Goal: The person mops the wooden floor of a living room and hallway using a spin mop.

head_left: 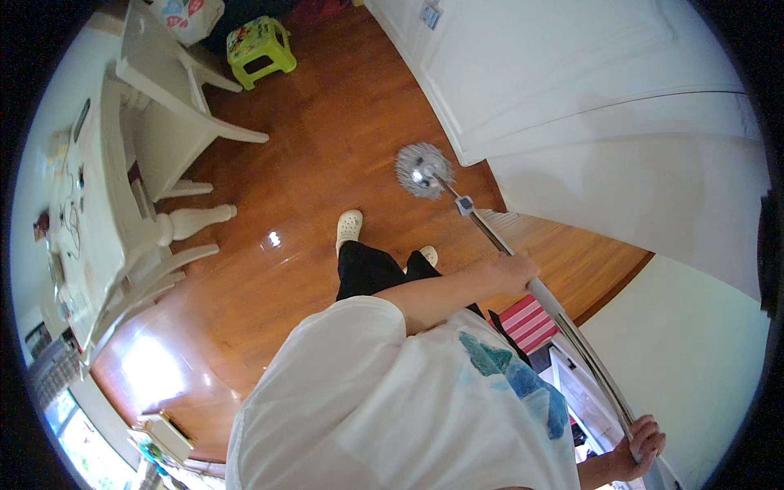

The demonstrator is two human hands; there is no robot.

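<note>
A spin mop crosses the right half of the view at a slant, its steel pole (582,346) running from lower right up to the round mop head (424,171). Grey strands fan out around that head, which appears to rest on the wooden floor. My left hand (517,273) reaches across my body and grips the pole about midway, slightly blurred. Further down, my right hand (640,448) wraps around the pole's upper part, near the picture's lower right. A grey collar (465,205) sits on the pole just above the head.
White panelling (520,73) borders the floor (318,141) at right. On the left are a white table (101,245) with cables on it and white chairs (177,104). A green plastic stool (262,52) stands at the top. A pink striped mat (528,324) lies right of my body.
</note>
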